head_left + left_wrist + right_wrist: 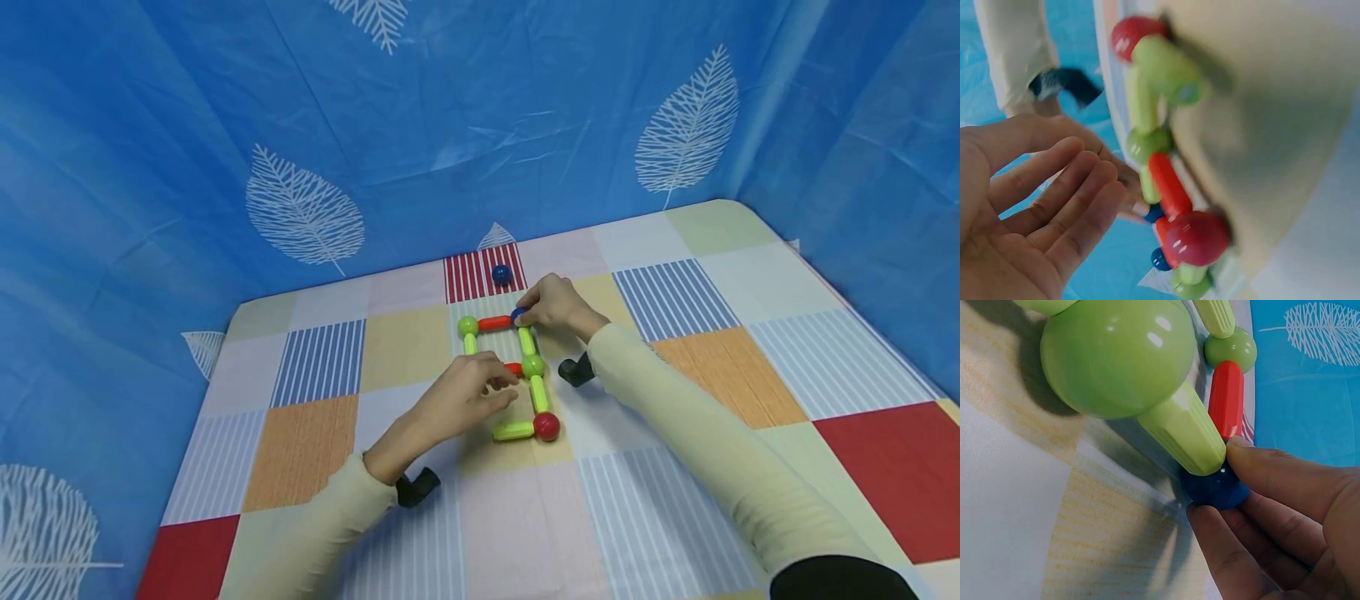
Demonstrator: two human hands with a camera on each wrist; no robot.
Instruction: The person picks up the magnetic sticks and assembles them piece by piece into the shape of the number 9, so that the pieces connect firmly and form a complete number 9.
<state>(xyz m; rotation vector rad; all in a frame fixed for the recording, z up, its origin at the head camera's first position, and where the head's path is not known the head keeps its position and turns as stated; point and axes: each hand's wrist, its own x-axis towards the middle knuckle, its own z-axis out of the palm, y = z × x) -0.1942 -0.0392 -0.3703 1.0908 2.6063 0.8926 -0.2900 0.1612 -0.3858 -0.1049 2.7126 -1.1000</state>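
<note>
Flat on the table lies a ladder-like frame of toy balls and short rods. My right hand [555,302] pinches the blue ball [1216,489] at its far right corner between thumb and fingers. A red rod [1227,400] and a light green rod [1188,431] meet at that ball. Over the frame's left side hovers my left hand [461,392], fingers loosely bent and holding nothing. It hides part of that side, where the left wrist view has a red ball [1197,237]. A green ball [532,366] joins the right-side rods, and another red ball [547,427] forms the near right corner with a green rod [513,431] pointing left.
A loose blue ball [501,274] sits beyond the frame on a red-striped patch. The patchwork tablecloth [517,517] covers the table, and a blue curtain [480,125] with white leaf prints hangs behind its far edge. Black straps sit at both wrists.
</note>
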